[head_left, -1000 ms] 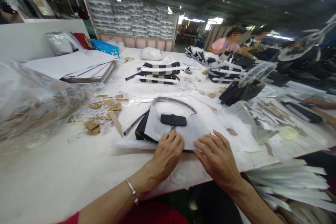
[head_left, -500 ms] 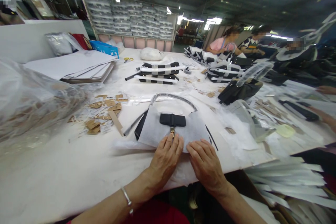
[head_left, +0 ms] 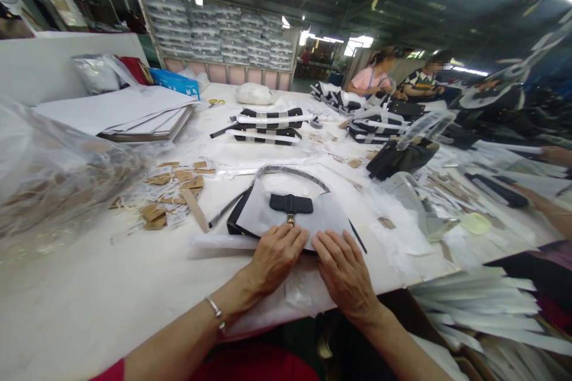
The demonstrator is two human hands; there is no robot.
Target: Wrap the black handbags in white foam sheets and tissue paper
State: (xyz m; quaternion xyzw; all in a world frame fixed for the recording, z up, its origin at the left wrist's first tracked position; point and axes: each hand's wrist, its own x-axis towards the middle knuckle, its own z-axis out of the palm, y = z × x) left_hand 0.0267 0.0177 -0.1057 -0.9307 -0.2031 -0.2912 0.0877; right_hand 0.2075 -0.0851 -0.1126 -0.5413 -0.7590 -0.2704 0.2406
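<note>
A black handbag lies on the table with a white sheet (head_left: 254,208) over its front. Its dark flap tab (head_left: 291,203) and gold clasp (head_left: 291,219) show through the sheet, and its wrapped handle (head_left: 292,170) arches toward the back. Flat on the sheet's near edge, just below the clasp, rests my left hand (head_left: 276,253). My right hand (head_left: 344,268) lies beside it on the same edge, its fingers stretched forward. Neither hand is wrapped round anything. A thin dark strap end (head_left: 357,236) sticks out at the bag's right.
Cardboard tags (head_left: 170,190) and a clear plastic bag (head_left: 58,172) lie at left. Wrapped bags (head_left: 268,125) are stacked behind. Another black bag (head_left: 402,155) stands at right. White strips (head_left: 482,303) fill a box below the table edge. People sit at the far right.
Both hands have shifted slightly left in view, still on the sheet. The sheet's near edge sits a little higher, and dark bag material now shows beneath it between the hands.
</note>
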